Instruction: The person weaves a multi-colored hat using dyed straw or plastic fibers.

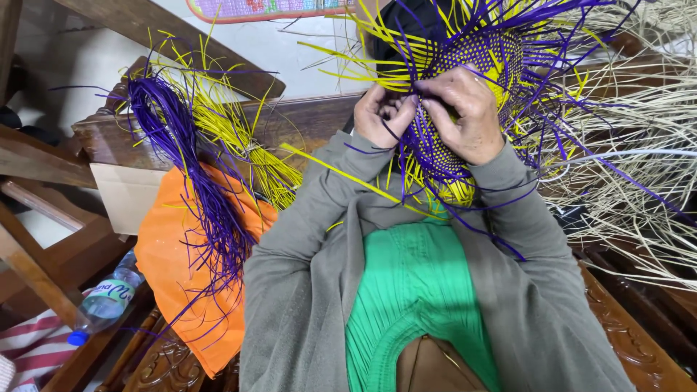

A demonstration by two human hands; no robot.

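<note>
Hands at work: left hand (381, 116) pinching purple strand (396, 134), right hand (465, 112) pressed closed on purple-and-yellow woven piece (486, 58) rising just beyond both grips.

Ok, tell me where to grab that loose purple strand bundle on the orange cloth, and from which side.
Probably take the purple strand bundle at its upper bend, where the strands gather tightly, coming from above. Lower down, over the orange cloth, they fan apart into loose ends, and yellow strands tangle close on its right.

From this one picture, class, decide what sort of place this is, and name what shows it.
Probably a home weaving corner: carved wooden furniture, loose bundles of purple strips and pale straw, and a half-woven purple-and-yellow piece.
</note>
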